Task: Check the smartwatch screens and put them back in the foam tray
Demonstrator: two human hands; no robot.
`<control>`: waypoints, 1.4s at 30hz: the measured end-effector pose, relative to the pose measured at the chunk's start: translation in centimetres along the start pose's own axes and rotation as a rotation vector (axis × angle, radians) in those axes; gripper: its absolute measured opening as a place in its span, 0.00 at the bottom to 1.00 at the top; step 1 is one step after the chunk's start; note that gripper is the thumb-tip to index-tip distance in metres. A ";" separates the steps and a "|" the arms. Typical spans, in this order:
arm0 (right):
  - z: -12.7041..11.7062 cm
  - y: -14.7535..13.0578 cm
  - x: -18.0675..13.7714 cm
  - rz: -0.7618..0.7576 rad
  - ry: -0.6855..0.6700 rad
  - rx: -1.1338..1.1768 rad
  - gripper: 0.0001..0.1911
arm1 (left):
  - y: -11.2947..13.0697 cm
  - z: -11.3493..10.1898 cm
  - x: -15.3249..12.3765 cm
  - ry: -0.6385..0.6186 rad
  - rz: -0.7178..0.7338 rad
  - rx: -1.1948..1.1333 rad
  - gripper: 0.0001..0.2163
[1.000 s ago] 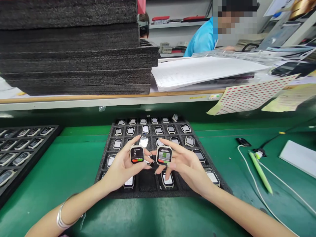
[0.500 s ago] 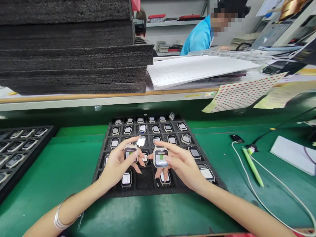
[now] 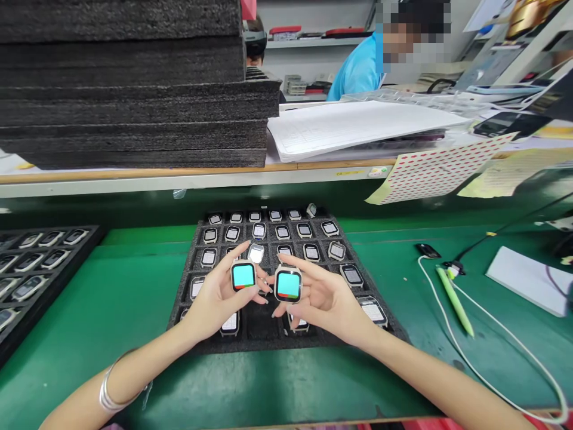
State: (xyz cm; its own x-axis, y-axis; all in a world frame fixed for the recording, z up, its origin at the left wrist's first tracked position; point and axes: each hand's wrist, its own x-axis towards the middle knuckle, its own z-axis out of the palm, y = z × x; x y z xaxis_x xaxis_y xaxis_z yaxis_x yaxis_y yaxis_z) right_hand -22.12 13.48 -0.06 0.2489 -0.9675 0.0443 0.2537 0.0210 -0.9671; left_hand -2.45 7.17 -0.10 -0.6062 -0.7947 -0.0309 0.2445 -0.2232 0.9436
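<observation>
My left hand (image 3: 224, 294) is closed around a smartwatch (image 3: 243, 276) without a strap, its thumb at the lower edge of the screen. A second smartwatch (image 3: 288, 283) sits in my right hand (image 3: 329, 298), fingers behind and thumb at the bottom edge. Both screens face me and glow cyan with a red and green strip below. Under my hands lies a black foam tray (image 3: 264, 344) whose compartments hold many more watch bodies, several with lit white screens. One compartment at the near middle holds no watch. My hands hide some of the tray.
Another watch tray (image 3: 92, 243) lies at the left. On the right are a green pen (image 3: 455, 301), a white cable (image 3: 441, 316) and a white pad (image 3: 528, 280). Stacked black foam (image 3: 134, 107) and papers (image 3: 358, 128) fill the shelf; a person in blue (image 3: 358, 65) is behind.
Both watch screens went from a white and green display to cyan with a red and green strip. My thumbs slid off the screens to the lower edges, and the watches tilted slightly.
</observation>
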 end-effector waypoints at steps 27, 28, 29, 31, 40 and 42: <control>-9.0 -0.7 -9.2 0.004 -0.053 -1.479 0.23 | -6.7 -1.5 -1.7 -0.351 0.294 1.425 0.18; -9.2 -1.0 -9.3 0.012 -0.039 -1.482 0.20 | -6.6 -1.5 -1.8 -0.351 0.292 1.440 0.19; -9.4 -1.2 -9.3 0.018 -0.031 -1.486 0.17 | -6.5 -1.6 -1.9 -0.355 0.290 1.448 0.18; -9.6 -1.3 -9.2 0.023 -0.045 -1.485 0.14 | -6.3 -1.8 -2.0 -0.373 0.295 1.437 0.18; -8.1 -0.5 -7.6 0.036 -0.160 -1.607 0.13 | -5.6 -1.1 -2.0 -0.363 0.346 1.419 0.17; -7.9 -1.6 -7.8 0.064 -0.144 -1.615 0.13 | -6.2 0.4 -1.3 -0.378 0.377 1.447 0.16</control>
State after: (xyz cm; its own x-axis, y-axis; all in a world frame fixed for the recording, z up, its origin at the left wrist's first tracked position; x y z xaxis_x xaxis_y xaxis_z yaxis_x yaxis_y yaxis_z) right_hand -31.88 19.02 -0.89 0.3243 -0.9432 -0.0721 -0.9302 -0.3042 -0.2053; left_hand -3.45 9.83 -5.77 -0.8847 -0.4425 0.1467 -0.3606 0.8490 0.3862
